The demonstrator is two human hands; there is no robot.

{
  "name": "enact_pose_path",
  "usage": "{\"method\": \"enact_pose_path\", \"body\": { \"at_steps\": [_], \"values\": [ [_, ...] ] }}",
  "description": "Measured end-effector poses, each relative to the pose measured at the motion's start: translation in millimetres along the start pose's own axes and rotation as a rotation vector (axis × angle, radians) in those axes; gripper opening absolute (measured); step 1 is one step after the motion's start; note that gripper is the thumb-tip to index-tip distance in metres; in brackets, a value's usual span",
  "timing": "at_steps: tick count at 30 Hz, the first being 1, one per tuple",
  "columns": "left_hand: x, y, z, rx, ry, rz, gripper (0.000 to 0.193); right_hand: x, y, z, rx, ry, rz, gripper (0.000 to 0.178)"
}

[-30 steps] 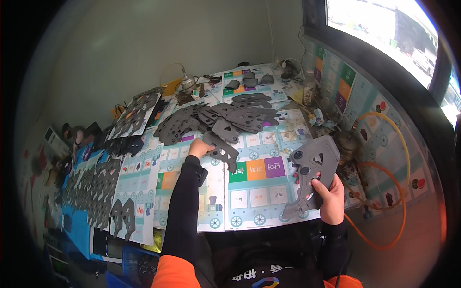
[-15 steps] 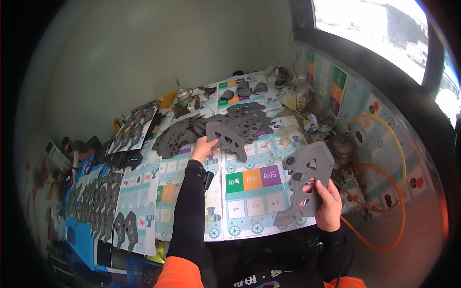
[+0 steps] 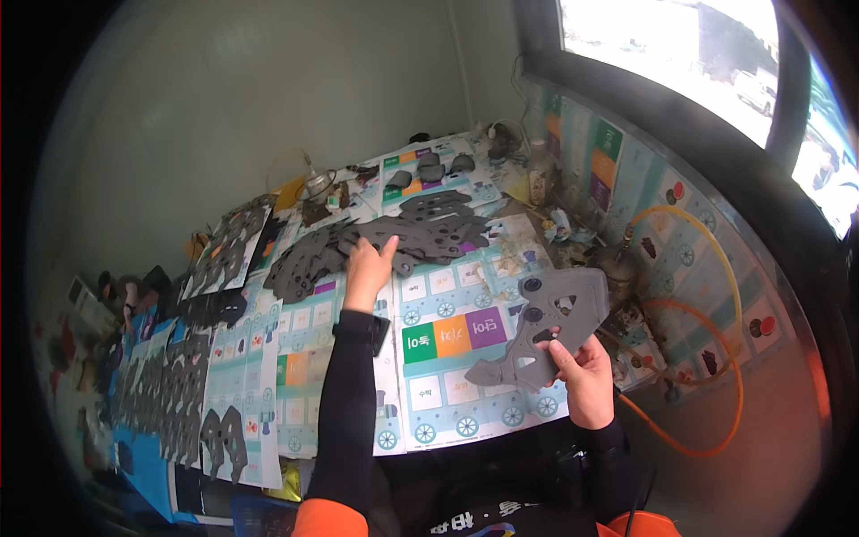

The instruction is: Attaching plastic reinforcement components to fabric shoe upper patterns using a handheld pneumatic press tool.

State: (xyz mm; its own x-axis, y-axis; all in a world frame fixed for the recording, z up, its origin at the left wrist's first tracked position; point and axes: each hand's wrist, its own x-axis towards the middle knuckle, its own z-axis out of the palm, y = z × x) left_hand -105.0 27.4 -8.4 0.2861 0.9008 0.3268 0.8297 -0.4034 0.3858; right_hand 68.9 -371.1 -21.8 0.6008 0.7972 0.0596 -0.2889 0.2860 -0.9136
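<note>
My right hand (image 3: 586,380) grips a flat dark grey cut-out piece (image 3: 573,309) by its lower edge, thumb on the near face. The piece is held tilted over the table and has several holes and a pointed lower-left end. Farther off, my left hand (image 3: 369,273) reaches onto a heap of similar grey cut-out pieces (image 3: 313,255). Its thumb and forefinger are apart and touch the near side of the heap. The remaining left fingers are partly hidden.
Printed paper sheets (image 3: 461,389) cover the table. More grey pieces (image 3: 183,394) lie in rows at the left, some on a raised board (image 3: 228,246). Small curved grey parts (image 3: 431,170) sit at the back. An orange hose (image 3: 716,421) loops beside a metal pot (image 3: 617,264) at right.
My left hand has let go of the grey piece onto the heap. My right hand has turned its piece to a flatter tilt. The whole view has shifted slightly.
</note>
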Motion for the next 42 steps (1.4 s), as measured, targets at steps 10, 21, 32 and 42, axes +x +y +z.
{"method": "enact_pose_path", "body": {
  "at_steps": [10, 21, 32, 42],
  "values": [
    [-280.1, 59.0, -68.1, -1.121, -0.468, -0.074, 0.017, 11.0, 23.4, -11.0, -0.272, -0.287, -0.020, 0.034],
    [-331.7, 19.1, 30.1, -0.668, -0.230, -0.003, 0.024, 85.5, 36.1, -118.4, -1.636, -0.450, -0.300, 0.076],
    [-334.4, 12.5, 18.4, -0.815, -0.284, -0.061, 0.023, 132.9, 45.9, -128.2, -1.632, -0.597, -0.128, 0.080],
    [-330.2, 3.0, 15.9, -0.858, -0.231, -0.077, 0.023, 136.6, 51.3, -129.6, -1.600, -0.615, -0.154, 0.081]
  ]
}}
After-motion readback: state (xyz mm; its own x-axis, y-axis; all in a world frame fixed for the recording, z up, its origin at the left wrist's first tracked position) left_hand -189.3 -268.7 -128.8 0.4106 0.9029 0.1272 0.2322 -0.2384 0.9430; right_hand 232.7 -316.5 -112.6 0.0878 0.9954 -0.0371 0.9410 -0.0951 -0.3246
